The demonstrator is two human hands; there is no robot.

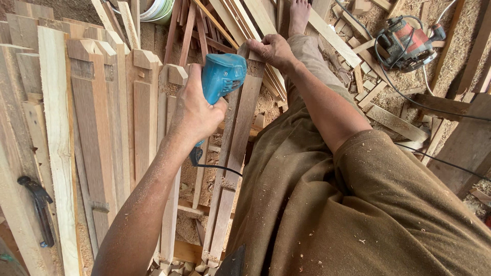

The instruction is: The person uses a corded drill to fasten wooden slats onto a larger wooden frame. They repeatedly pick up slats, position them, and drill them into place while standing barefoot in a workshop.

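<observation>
a: where do we have the blue power tool (221, 76) right now?

b: middle of the view, a bit far from us. our left hand (196, 110) is wrapped tight round its rear grip, and the head presses against the long wooden slat (240, 128) that runs from near us up toward the far end. its black cord (215, 166) trails down beside the wrist.

a: and the other hand?

b: our right hand (272, 50) is clamped over the far top end of that slat, fingers curled over the edge, just beside the tool's head.

a: how do we reckon the slat handles?

b: stiff along its length, light enough for one hand, but thin, so it looks likely to chatter or twist under the tool unless the end is pinned. its surface is dusty, so probably a little slick. gripping the end and bracing it against our leg (307, 168) seems the sound hold.

a: and the tool?

b: we'd judge it compact but dense, hard plastic body, best held by the rear grip, clear of the working head.

a: what's around us?

b: notched boards (97, 112) stacked on the left, a hammer (38, 207) near left, offcuts and sawdust on the floor (450, 56), and a red and black power tool (406, 43) far right.
</observation>
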